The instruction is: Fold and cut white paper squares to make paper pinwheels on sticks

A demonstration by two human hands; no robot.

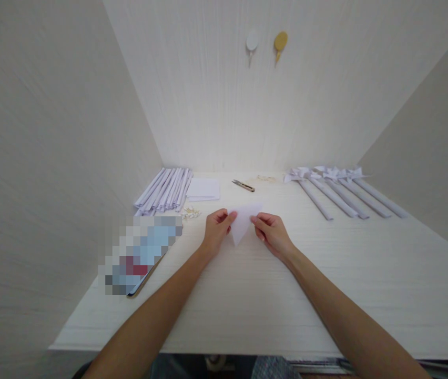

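Observation:
Between my two hands is a white sheet of paper folded into a triangle [241, 223], one point facing down toward me. My left hand [219, 227] pinches its left edge between thumb and fingers. On the opposite side, my right hand [269, 230] grips the right edge the same way. The paper is held just above the table [247, 300]. Beyond it lie small thread snips [243, 185] and, to the left, a stack of white paper squares [203, 189].
At the back left lies a pile of rolled paper tubes [164, 190]. Paper pinwheel-like shapes on tubes [336, 192] lie at the back right. Small pale bits [190, 212] and a pixelated phone-like device [145, 255] are on the left. Two hooks [281, 41] hang on the back wall.

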